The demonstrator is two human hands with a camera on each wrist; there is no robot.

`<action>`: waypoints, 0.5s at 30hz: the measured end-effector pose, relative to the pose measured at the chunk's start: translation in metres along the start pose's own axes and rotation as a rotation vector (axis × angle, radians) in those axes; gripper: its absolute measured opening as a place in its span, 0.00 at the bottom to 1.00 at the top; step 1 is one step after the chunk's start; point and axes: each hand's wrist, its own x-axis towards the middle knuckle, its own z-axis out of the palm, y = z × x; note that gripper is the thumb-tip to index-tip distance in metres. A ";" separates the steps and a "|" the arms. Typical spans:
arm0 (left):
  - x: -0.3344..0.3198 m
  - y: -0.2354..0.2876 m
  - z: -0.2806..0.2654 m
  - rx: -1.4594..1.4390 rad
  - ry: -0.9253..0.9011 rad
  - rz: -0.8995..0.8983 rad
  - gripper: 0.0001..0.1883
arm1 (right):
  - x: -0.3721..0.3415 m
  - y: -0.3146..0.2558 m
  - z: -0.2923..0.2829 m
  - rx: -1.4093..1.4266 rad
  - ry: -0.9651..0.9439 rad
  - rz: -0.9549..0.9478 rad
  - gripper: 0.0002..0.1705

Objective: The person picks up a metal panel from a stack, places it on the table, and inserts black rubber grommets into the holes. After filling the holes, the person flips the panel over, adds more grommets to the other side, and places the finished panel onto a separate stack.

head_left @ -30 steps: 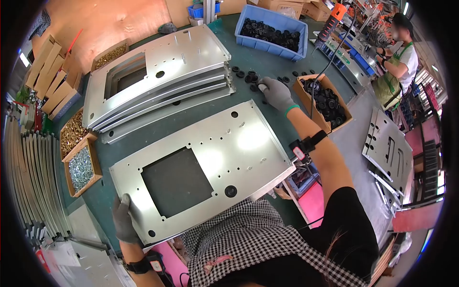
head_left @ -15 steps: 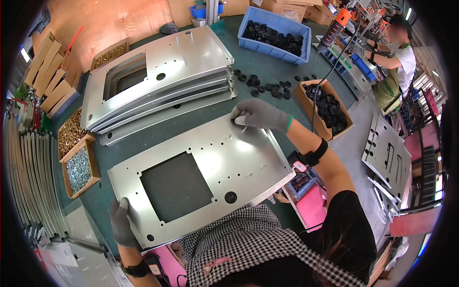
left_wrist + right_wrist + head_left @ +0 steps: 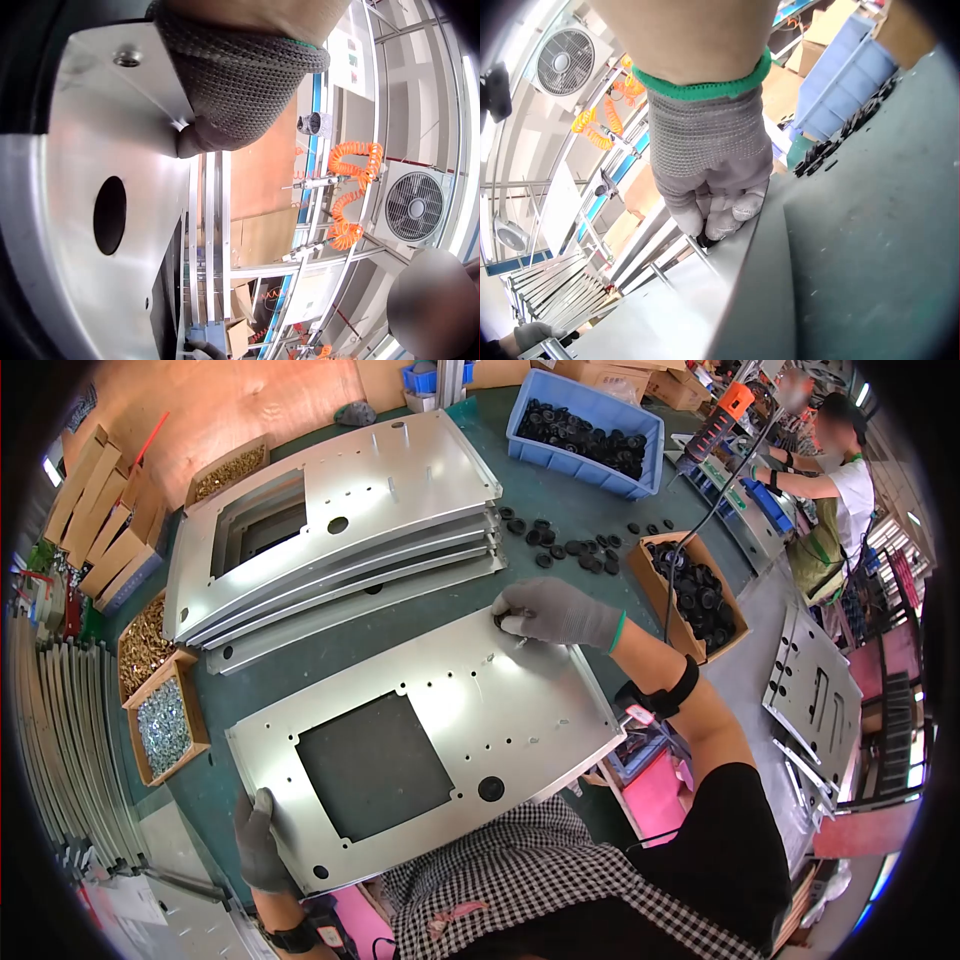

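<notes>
Panel stack, loose grommets near right grip

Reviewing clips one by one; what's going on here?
A person's grey-gloved right hand pinches a small black piece near the far right corner of a flat silver metal panel with a rectangular cutout, while the grey-gloved left hand holds its left end. Loose round black grommets lie beyond on the green tabletop.

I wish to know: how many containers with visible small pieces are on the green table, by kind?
Blue bin of black rings: 1
Cardboard box of black rings: 1
Cardboard boxes of gold pieces: 2
Cardboard box of silver pieces: 1
Total: 5
</notes>
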 end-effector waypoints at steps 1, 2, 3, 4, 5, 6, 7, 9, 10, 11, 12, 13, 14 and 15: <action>0.000 -0.002 -0.002 0.010 0.007 -0.010 0.27 | -0.001 0.000 0.003 -0.141 0.031 -0.066 0.11; 0.002 -0.003 -0.004 0.020 0.010 -0.016 0.27 | 0.000 -0.002 0.003 -0.224 -0.036 -0.037 0.11; 0.003 -0.005 -0.008 0.023 -0.003 -0.026 0.27 | 0.002 -0.009 0.000 -0.311 -0.103 -0.008 0.12; 0.003 -0.007 -0.012 0.025 -0.015 -0.034 0.27 | 0.004 -0.014 -0.002 -0.398 -0.169 0.020 0.12; 0.005 -0.008 -0.014 0.026 -0.025 -0.040 0.27 | 0.009 -0.014 -0.003 -0.438 -0.210 0.026 0.12; 0.005 -0.008 -0.013 0.018 -0.023 -0.032 0.27 | 0.013 -0.014 -0.004 -0.475 -0.253 0.031 0.13; 0.004 -0.007 -0.010 0.011 -0.020 -0.025 0.27 | 0.018 -0.016 -0.004 -0.509 -0.297 0.037 0.13; 0.001 -0.007 -0.007 0.002 -0.017 -0.020 0.27 | 0.026 -0.026 -0.017 -0.440 -0.379 0.092 0.17; 0.000 -0.006 -0.006 0.000 -0.017 -0.019 0.27 | 0.030 -0.032 -0.025 -0.406 -0.417 0.121 0.20; -0.001 -0.005 -0.006 0.000 -0.021 -0.016 0.27 | 0.035 -0.035 -0.032 -0.402 -0.440 0.220 0.22; -0.001 -0.007 -0.010 0.018 -0.028 -0.010 0.27 | 0.040 -0.037 -0.039 -0.395 -0.460 0.319 0.24; 0.000 -0.010 -0.015 0.034 -0.036 -0.001 0.27 | 0.042 -0.039 -0.046 -0.390 -0.476 0.418 0.27; 0.002 -0.014 -0.020 0.050 -0.046 0.013 0.27 | 0.040 -0.025 -0.046 -0.269 -0.444 0.348 0.27; 0.004 -0.017 -0.023 0.051 -0.039 0.051 0.27 | 0.035 0.002 -0.040 -0.150 -0.410 0.277 0.27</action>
